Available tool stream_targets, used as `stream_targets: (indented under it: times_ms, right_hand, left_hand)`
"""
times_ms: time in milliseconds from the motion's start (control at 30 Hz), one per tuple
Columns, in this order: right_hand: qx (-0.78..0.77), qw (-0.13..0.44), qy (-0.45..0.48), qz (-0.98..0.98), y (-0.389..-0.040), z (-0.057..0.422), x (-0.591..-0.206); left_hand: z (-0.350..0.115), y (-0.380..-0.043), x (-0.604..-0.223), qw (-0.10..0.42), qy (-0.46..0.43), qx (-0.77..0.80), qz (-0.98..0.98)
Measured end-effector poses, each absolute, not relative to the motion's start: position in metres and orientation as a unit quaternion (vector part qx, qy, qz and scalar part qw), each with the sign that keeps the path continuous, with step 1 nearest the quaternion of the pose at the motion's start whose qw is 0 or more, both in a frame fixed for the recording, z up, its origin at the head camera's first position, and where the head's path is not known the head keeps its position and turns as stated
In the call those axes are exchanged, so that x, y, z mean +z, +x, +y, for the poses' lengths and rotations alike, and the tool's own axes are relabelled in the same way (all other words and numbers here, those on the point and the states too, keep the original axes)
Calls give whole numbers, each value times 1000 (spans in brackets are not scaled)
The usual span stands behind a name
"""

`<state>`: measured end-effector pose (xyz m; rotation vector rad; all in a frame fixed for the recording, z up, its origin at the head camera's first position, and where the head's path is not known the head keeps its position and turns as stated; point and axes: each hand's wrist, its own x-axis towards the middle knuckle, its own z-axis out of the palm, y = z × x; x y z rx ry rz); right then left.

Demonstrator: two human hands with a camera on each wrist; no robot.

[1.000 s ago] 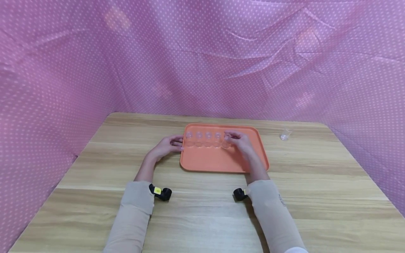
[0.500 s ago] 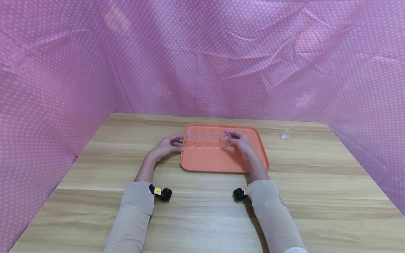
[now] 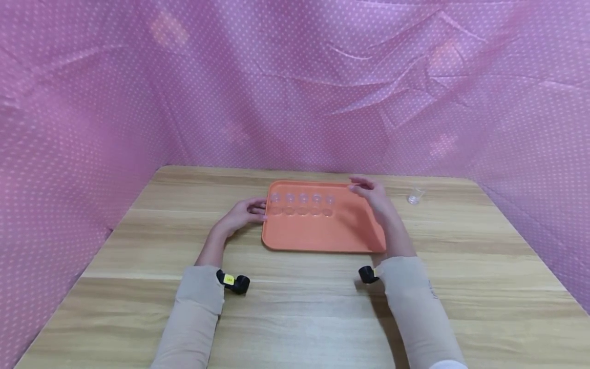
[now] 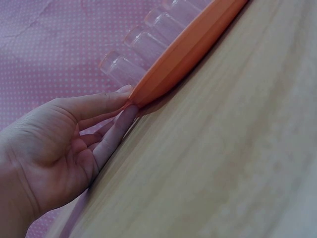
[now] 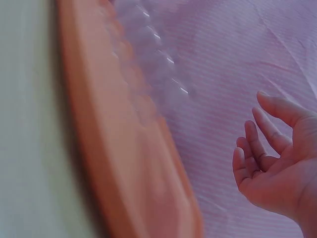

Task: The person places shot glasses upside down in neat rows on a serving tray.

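Observation:
An orange rectangular tray (image 3: pixel 304 236) lies on the table, and a row of several small clear cups (image 3: pixel 302 204) stands on it, running from the left side towards the middle. My left hand (image 3: pixel 239 214) pinches the tray's left edge; in the left wrist view the thumb (image 4: pixel 101 102) is at the rim with a finger lower against the edge. Over the tray's back right part hovers my right hand (image 3: pixel 375 199), which holds nothing. The right wrist view shows its fingers (image 5: pixel 255 146) loosely bent and apart from the cups.
One more clear cup (image 3: pixel 416 196) stands upright on the wooden table (image 3: pixel 295 307), to the right of the tray. Pink dotted cloth (image 3: pixel 295 92) hangs behind the table and along both sides.
My right hand has let go of the cup at the right end of the row and moved right and back, towards the lone cup. The left hand has stayed at the tray's edge.

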<state>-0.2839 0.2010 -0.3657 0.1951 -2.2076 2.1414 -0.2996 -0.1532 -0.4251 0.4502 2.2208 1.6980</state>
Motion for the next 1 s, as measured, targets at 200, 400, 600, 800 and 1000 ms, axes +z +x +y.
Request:
stream_targets:
  times_ms: [200, 400, 600, 800, 1000]
  right_hand:
    - [704, 77, 68, -703, -281, 240, -349]
    - [723, 132, 35, -678, -279, 292, -337]
    - [735, 171, -16, -656, -276, 339, -335]
    - [702, 137, -67, -696, -272, 363, -345]
    - [678, 101, -77, -724, -277, 373, -364]
  left_hand:
    - [-154, -290, -415, 156, 161, 593, 773]
    - [-156, -297, -430, 144, 158, 584, 783]
    - [-154, -299, -429, 143, 160, 584, 783]
    - [-153, -300, -427, 144, 154, 579, 788]
    - [-151, -301, -426, 144, 152, 582, 786]
